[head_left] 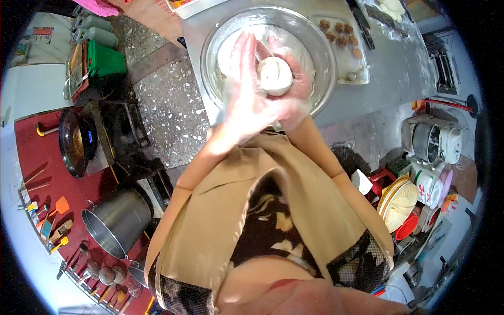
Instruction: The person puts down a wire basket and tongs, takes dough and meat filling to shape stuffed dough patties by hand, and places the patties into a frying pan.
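Observation:
A round white dough ball (275, 76) sits between my two hands, above a large steel bowl (329, 68) that holds white flour (260, 32). My left hand (245, 86), in a thin clear glove, is at the ball's left side with its fingers stretched out toward the bowl's far side. On the right, my right hand (299, 84), also gloved, curls around the ball and holds it. The wrists come close together below the ball. A tray (358, 77) with several brown filling balls (341, 40) lies to the right of the bowl.
The steel table (383, 92) carries a dark knife-like tool (362, 23) and white dough (392, 8) at the far right. A green bin (106, 59) stands on the left. A large metal pot (118, 220) is at lower left, and stacked baskets (397, 203) are at lower right.

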